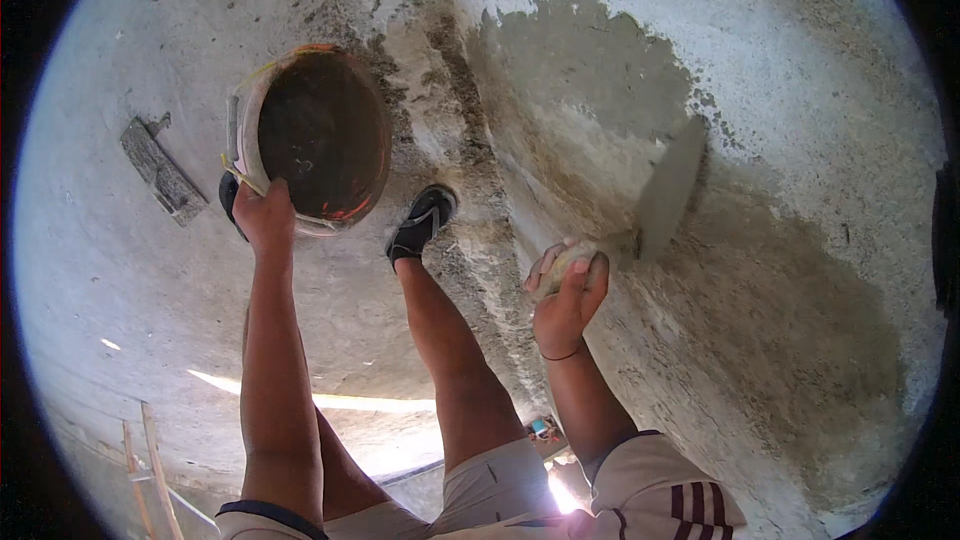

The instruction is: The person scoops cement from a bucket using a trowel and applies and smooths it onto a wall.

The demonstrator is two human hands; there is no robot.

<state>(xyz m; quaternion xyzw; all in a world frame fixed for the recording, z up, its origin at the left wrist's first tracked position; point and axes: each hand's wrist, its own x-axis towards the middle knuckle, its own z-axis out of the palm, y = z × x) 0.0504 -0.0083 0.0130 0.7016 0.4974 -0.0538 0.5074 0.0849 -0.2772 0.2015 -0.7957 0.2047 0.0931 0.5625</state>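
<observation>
The wall (pixel 800 70) is pale grey, with a darker grey-brown patch of wet plaster (pixel 600 70) and a wider damp brownish area lower right. The trowel (pixel 670 190) is grey, smeared the same tone as the plaster; its handle in the right hand (pixel 565 305) looks pale yellowish. A thin dark band circles that wrist. The bucket (pixel 315 135) in the left hand (pixel 265 215) is dark brown inside, with an orange-white rim and orange streaks near the bottom edge. The floor (pixel 90 260) is light grey, darker and speckled near the wall. The shoe (pixel 422 223) is black. The shorts (pixel 500 485) are beige; the right sleeve (pixel 665 490) is beige with dark maroon stripes. A grey board (pixel 160 172) lies on the floor.
</observation>
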